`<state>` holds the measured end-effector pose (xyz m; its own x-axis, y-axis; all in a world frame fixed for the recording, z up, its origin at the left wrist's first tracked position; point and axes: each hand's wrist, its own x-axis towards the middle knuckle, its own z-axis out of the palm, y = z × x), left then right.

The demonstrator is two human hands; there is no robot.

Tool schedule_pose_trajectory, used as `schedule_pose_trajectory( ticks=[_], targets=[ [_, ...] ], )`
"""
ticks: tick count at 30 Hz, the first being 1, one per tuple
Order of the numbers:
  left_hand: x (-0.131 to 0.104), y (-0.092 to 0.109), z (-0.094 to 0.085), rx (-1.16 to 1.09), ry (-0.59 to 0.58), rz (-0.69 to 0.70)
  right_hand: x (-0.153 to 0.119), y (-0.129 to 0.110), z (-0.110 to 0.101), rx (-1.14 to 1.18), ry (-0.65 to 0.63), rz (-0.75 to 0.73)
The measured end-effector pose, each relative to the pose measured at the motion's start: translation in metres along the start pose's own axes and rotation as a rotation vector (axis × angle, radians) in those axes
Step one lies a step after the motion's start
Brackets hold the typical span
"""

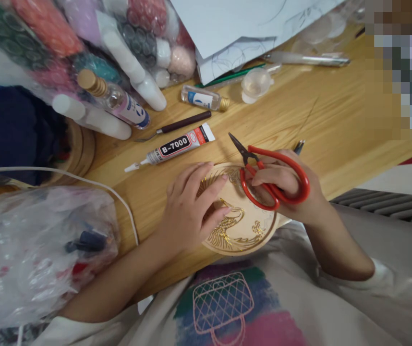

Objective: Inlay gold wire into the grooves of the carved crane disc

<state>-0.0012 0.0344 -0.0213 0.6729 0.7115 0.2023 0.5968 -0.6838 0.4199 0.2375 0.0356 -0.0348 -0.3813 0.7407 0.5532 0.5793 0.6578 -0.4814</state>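
gold-coloured raised lines, fine and bright, form a long-necked bird on a pale, round, dark-edged disc, which sits at the near edge of the yellow-brown wooden table, close to the person's front. as far as can be judged, the design is well along but unfinished: the neck, the lower plumage and a small sprig-like patch show gold, and feathery lines fan out at the upper left, while faint grey drawn lines near the right rim seem uncovered. what lies beneath the hands cannot be told.

the left hand rests over the disc's left part, fingers loosely spread, thumb and forefinger apart; whether a fingertip presses on a strand is too small to tell. the right hand has its fingers curled through the large loops of red-handled, dark-bladed scissors, held over the disc's upper right. the blades look closed together, tips pointing away from the person, with nothing visible between them.

beyond the disc lie a silver, black-labelled b-7000 tube and a slim, dark-brown-handled tool.
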Motion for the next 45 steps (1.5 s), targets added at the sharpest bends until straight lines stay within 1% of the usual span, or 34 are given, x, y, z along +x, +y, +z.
schedule_pose_trajectory(
  ticks=[14,21,28,42,45],
  targets=[
    [-0.0006,-0.0004,0.0003,-0.002,0.005,-0.002,-0.001,-0.0009,-0.0013,0.03,-0.002,0.03],
    [-0.0011,0.0008,-0.0008,0.012,-0.031,-0.014,-0.0004,-0.0001,-0.0007,0.023,0.006,0.024],
    [-0.0007,0.0006,-0.0002,0.023,-0.04,-0.012,-0.0004,-0.0005,-0.0009,0.021,-0.002,0.03],
    [0.0002,0.0043,-0.0016,0.095,-0.042,0.002,0.0023,-0.0021,-0.002,-0.007,0.004,0.038],
    [-0.0002,0.0048,-0.0009,0.114,-0.04,0.011,0.0001,-0.0021,-0.0011,0.006,0.023,0.055]
  ],
)
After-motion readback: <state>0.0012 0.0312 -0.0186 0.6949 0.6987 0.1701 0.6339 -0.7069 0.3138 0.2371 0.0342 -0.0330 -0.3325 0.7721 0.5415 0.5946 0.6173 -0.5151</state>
